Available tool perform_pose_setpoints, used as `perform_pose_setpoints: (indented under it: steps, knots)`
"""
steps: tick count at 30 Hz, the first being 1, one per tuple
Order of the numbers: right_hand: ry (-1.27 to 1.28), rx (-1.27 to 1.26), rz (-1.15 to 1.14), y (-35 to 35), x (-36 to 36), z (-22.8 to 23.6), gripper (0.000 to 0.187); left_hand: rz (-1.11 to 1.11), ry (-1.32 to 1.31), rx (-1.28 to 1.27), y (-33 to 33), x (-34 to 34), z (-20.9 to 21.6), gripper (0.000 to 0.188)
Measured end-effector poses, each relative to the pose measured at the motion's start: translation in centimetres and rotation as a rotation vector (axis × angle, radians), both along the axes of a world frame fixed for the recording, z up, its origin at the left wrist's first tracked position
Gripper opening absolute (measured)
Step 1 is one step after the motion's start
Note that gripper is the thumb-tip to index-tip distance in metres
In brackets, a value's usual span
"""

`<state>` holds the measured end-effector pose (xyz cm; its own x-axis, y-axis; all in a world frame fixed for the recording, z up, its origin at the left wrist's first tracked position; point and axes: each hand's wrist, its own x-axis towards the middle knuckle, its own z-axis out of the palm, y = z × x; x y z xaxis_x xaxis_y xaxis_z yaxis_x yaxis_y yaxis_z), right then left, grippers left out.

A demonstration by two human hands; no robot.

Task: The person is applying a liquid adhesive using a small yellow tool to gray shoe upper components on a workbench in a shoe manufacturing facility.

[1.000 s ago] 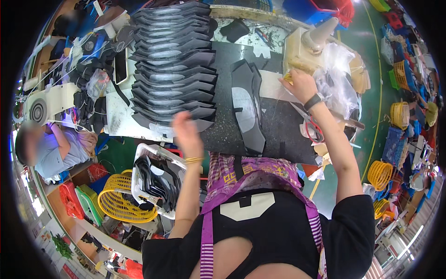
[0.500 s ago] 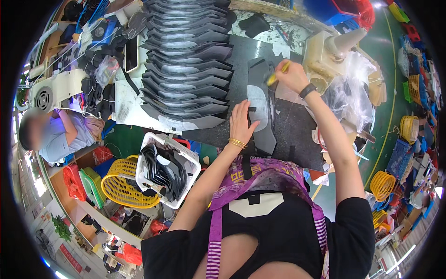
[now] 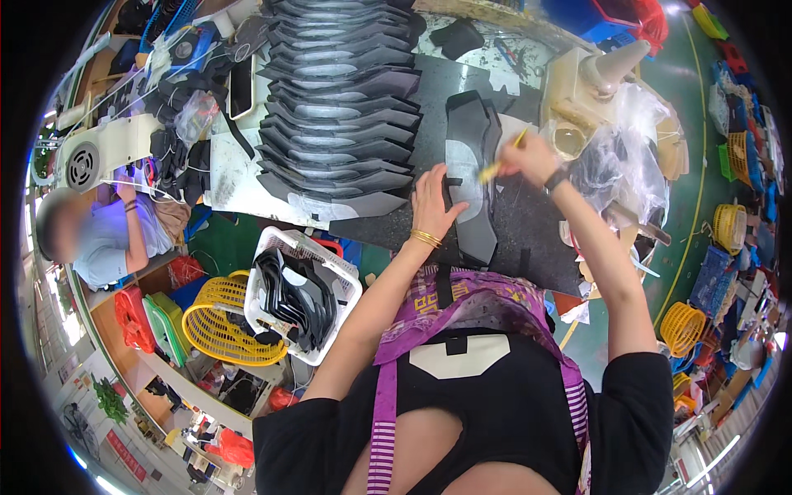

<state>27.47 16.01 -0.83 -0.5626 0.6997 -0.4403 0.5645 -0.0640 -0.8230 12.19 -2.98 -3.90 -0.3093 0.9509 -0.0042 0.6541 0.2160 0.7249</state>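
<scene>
A dark grey curved panel point(image 3: 473, 120) with a lighter grey patch in its middle lies on the black work board point(image 3: 430, 91) in front of me. My left hand point(image 3: 431, 206) rests on the panel's left edge, fingers spread, beside a small black strip. My right hand point(image 3: 532, 160) is closed round a yellow-handled brush point(image 3: 490, 172). The brush's tip is at the right edge of the light patch, slightly blurred. Another dark piece shows partly from under the panel on its right. Left of it, many similar panels point(image 3: 338, 153) lie in an overlapping row.
A yellowed container point(image 3: 568, 136) with a cone-shaped top stands right of the board, next to crumpled clear plastic point(image 3: 623, 157). A white basket point(image 3: 351, 289) of dark pieces stands below the table, near a yellow basket point(image 3: 216, 330). Another person point(image 3: 115, 235) sits at the far left.
My right hand has brought the brush nearer to me along the panel's right side. My left hand stays on the panel. The seated person's arm has shifted.
</scene>
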Motion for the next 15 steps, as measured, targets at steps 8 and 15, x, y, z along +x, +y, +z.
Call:
perform_pose_setpoints:
  steps: [8, 15]
  knots:
    - [0.016, 0.105, 0.065, -3.6, 2.9, 2.1, 0.028, -0.009, 0.03, 0.055, -0.4, -0.2, -0.6, 0.08]
    - [-0.422, 0.954, 0.02, 4.5, 8.2, 4.1, 0.058, -0.018, -0.014, 0.16, 0.0, 0.0, -0.2, 0.063]
